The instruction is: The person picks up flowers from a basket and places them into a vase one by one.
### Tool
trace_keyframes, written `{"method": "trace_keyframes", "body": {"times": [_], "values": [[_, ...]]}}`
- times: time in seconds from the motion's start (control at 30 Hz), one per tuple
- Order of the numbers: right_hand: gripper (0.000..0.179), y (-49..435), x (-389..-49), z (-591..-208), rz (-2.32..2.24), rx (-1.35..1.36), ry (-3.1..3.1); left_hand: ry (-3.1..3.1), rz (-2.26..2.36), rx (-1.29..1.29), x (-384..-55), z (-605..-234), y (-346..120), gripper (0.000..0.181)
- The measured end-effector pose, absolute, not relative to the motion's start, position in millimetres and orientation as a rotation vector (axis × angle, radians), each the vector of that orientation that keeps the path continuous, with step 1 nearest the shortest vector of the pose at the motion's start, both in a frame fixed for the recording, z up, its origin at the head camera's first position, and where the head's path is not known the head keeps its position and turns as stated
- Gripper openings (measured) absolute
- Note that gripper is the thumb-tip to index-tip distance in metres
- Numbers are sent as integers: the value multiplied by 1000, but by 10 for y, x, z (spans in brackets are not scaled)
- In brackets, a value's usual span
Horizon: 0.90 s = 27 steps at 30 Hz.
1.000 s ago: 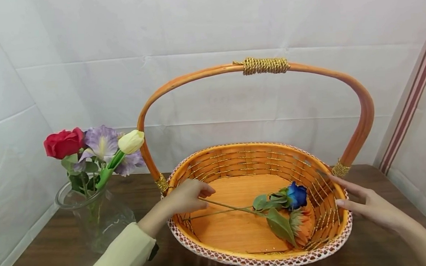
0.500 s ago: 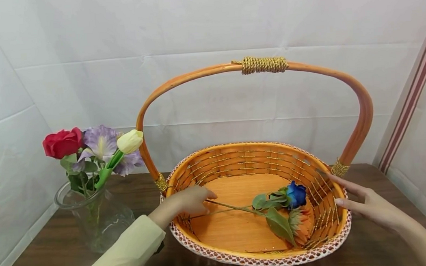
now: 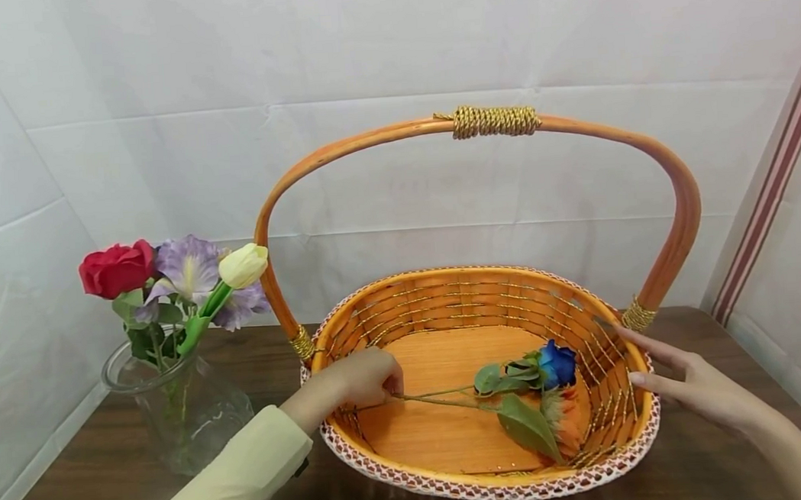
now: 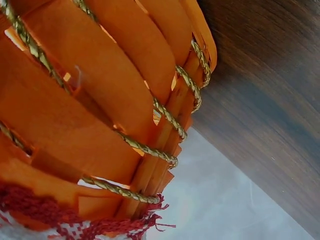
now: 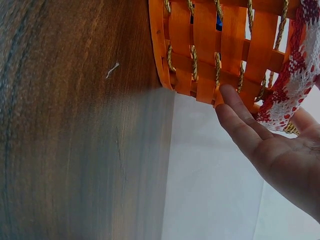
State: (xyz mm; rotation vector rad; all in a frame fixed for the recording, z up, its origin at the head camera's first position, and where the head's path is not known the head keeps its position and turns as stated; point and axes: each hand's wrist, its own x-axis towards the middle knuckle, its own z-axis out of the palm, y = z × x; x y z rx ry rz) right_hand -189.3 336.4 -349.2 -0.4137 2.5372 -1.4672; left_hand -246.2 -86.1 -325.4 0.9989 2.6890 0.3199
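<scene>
Monitoring remotely, I judged the work partway: the blue flower [image 3: 557, 364] and the orange flower [image 3: 569, 422] lay inside the basket [image 3: 498, 492] near its right edge, stems [image 3: 444, 401] running toward its left edge. The left hand [image 3: 363, 377] pinched at least one stem there; I couldn't tell whether it had both. Grip done, flower heads not lifted. The right hand [image 3: 701, 386] grasped nothing, relaxed fingers touching the basket's right edge. Outside it, a red rose [image 3: 118, 269], purple flowers [image 3: 188, 267] and a pale tulip [image 3: 245, 266] stood in the glass vase [image 3: 197, 415] near the desk's [image 3: 92, 491] left edge, no hand on them.
</scene>
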Motion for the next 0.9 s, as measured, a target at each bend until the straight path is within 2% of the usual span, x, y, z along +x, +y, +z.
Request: {"method": "trace_keyframes", "body": {"times": [0.33, 0.9], "values": [[59, 3367, -1892, -3500, -1491, -420, 2511, 2818, 323, 1162, -2371, -3220, -908, 16], [59, 3368, -1884, -3501, -1526, -460, 2481, 3115, 422, 1291, -2018, -2847, -1238, 15]]}}
